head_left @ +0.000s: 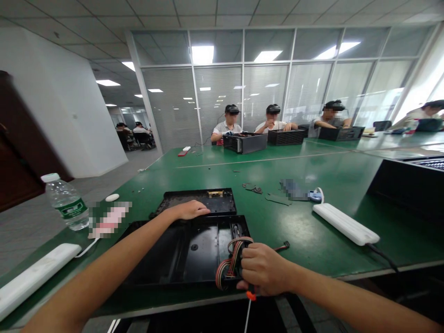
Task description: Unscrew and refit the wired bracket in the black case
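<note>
A black open case (180, 254) lies on the green table (312, 185) in front of me. My left hand (189, 210) rests on its far edge, fingers curled over the rim, next to a second black tray (204, 200) behind it. My right hand (262, 270) is closed at the case's near right corner around a bundle of striped ribbon cable (231, 261), with an orange-tipped tool (250, 298) poking out below the fist.
A water bottle (65, 201) and a white power strip (33, 277) sit at the left, another white power strip (345, 224) at the right. A black box (412, 185) stands at the far right. Several people work on black cases across the table.
</note>
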`<state>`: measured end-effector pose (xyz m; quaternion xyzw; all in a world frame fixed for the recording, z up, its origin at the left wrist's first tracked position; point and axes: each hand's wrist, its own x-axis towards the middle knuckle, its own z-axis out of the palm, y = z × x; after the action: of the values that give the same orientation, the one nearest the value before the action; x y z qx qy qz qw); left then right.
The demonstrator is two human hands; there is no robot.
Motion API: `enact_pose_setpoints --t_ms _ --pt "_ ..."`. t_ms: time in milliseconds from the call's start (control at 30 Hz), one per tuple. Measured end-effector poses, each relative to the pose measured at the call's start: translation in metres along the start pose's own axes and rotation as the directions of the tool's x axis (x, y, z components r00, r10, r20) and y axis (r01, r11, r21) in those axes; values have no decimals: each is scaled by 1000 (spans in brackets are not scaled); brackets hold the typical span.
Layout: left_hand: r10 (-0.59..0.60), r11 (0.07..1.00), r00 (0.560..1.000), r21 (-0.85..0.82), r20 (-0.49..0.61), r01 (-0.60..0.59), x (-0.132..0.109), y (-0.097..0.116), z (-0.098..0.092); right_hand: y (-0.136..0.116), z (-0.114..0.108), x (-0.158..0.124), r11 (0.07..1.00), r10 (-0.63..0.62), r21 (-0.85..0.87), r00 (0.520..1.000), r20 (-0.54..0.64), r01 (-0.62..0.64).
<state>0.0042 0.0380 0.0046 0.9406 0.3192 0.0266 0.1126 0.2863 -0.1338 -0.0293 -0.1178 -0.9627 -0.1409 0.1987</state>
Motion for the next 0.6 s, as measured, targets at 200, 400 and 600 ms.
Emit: enact_pose_setpoints --t_ms 200,400,600 --pt "47 977 999 210 0 -46 -4 -1 3 -9 -2 -5 997 59 58 998 13 -60" --pt "102 952 995 293 -21 -92 -8 16 -42 15 7 6 996 76 38 996 50 -78" --pt "163 949 987 274 8 -158 -36 68 -88 81 33 28 994 106 9 994 40 -106"
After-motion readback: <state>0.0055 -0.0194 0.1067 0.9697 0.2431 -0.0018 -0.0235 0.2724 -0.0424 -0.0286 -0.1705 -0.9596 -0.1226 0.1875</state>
